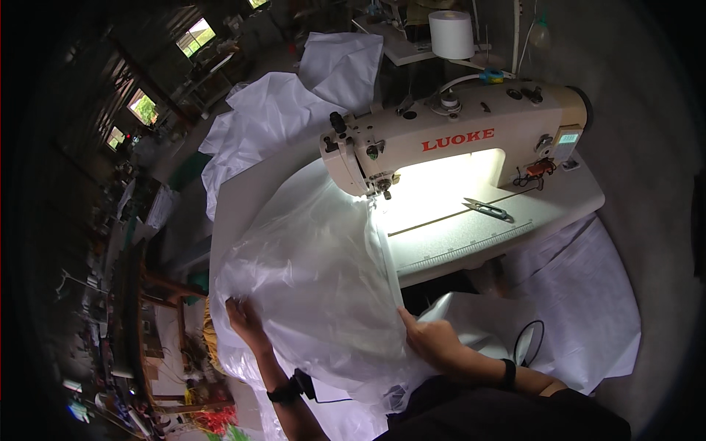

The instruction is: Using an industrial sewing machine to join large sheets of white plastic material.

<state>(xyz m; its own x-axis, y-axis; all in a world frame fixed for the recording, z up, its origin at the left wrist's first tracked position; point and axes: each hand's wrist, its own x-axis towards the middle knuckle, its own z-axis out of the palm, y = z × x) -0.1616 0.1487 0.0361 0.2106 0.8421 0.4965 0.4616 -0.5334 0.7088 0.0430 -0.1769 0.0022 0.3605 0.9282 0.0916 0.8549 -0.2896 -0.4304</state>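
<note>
A large, translucent white plastic sheet spreads over the left of the sewing table and hangs toward me. Its folded right edge runs up under the needle area of a cream sewing machine, whose lamp is lit. My right hand pinches that edge below the table's front. At the sheet's left side, my left hand is closed with curled fingers on the plastic; its fingertips are partly hidden. Thread snips lie on the machine bed, right of the needle, apart from both hands.
Behind the machine stands a white thread cone. More white sheeting is heaped beyond the table at the left, and more hangs at the right. A wooden frame stands left of the table. An orange-brown object sits by the machine's pillar.
</note>
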